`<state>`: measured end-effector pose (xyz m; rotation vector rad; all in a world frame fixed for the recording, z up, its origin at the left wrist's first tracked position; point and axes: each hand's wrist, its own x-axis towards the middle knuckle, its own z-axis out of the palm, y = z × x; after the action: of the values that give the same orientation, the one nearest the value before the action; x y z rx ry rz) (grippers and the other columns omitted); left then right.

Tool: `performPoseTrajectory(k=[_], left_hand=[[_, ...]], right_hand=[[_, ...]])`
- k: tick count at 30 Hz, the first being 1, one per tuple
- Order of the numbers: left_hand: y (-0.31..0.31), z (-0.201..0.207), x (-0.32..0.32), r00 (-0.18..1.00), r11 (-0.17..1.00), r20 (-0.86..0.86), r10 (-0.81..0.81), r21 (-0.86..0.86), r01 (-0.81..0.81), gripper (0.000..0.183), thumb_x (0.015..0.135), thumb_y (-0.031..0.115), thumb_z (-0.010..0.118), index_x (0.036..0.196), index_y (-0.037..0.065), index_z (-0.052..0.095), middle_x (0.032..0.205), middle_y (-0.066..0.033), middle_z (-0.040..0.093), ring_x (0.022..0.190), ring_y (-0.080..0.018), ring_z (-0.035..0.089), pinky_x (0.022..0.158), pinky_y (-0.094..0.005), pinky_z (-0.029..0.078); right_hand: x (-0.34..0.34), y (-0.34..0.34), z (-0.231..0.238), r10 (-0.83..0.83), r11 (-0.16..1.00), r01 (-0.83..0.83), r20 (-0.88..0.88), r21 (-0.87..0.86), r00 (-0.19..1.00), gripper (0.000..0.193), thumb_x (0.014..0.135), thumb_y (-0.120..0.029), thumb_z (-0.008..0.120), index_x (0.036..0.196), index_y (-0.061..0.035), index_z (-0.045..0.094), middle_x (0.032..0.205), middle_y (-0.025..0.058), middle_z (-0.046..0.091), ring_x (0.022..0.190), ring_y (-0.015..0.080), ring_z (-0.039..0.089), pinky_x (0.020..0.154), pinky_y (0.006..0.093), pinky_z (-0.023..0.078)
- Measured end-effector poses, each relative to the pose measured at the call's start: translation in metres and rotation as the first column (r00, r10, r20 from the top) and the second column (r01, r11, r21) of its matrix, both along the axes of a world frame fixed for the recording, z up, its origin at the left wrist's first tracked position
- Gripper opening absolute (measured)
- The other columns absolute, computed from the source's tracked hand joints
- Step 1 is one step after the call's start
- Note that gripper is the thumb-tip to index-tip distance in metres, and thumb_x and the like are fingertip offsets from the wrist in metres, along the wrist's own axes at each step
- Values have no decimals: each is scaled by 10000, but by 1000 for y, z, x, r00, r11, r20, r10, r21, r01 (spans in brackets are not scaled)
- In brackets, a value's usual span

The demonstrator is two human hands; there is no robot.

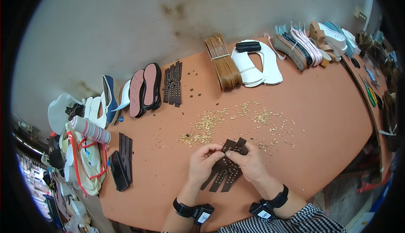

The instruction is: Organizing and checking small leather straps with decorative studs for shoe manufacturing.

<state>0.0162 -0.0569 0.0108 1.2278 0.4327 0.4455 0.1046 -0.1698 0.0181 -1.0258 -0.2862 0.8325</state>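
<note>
Straps (228,170), dark brown, between left hand (204,161) and right hand (249,162), over the worktop (325,123) near its front edge. Pinched by both at the upper part, fanned out below, dotted with shiny studs (230,165). Just beyond: gold bits (207,124), loose, grainy scatter. Toward far edge: brown bundle (223,62), tied, ribbed; white pieces (270,66), curved.

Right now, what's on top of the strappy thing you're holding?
Shiny studs dot the brown straps; the left hand and right hand have thumbs on top. What they cover can't be seen.
</note>
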Motion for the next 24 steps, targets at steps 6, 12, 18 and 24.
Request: performPoseTrajectory(k=[6, 12, 18, 24], left_hand=[[5, -7, -3, 998, 987, 8, -64, -145, 64, 101, 767, -34, 604, 847, 11, 560, 807, -16, 555, 728, -80, 518, 676, -207, 432], [4, -1, -5, 996, 992, 4, -92, -92, 92, 41, 811, 19, 584, 837, 26, 553, 773, 22, 556, 708, -36, 502, 646, -172, 418], [3, -1, -5, 996, 993, 5, -88, -83, 88, 41, 812, 16, 581, 824, 28, 544, 769, 20, 555, 701, -38, 504, 640, -175, 424], [-1, -2, -3, 997, 981, 40, -71, -177, 77, 66, 809, 30, 590, 841, 36, 532, 764, 24, 533, 689, -35, 487, 619, -166, 412]], right_hand=[[0, -1, 2, 11, 998, -10, 30, -62, 999, 134, 777, 2, 587, 911, 3, 594, 818, 12, 606, 736, 69, 563, 660, 216, 469], [0, -3, 4, 39, 990, -7, 219, -141, 975, 108, 768, 2, 597, 876, 3, 600, 761, -14, 581, 683, 49, 526, 615, 198, 441], [2, -4, 4, 48, 989, -12, 238, -149, 970, 92, 763, 6, 601, 855, -2, 606, 747, -16, 577, 671, 42, 513, 607, 190, 429], [9, -5, 2, 93, 996, -92, 92, -13, 991, 135, 766, 4, 612, 900, -4, 599, 798, 15, 607, 704, 77, 561, 642, 214, 464]])
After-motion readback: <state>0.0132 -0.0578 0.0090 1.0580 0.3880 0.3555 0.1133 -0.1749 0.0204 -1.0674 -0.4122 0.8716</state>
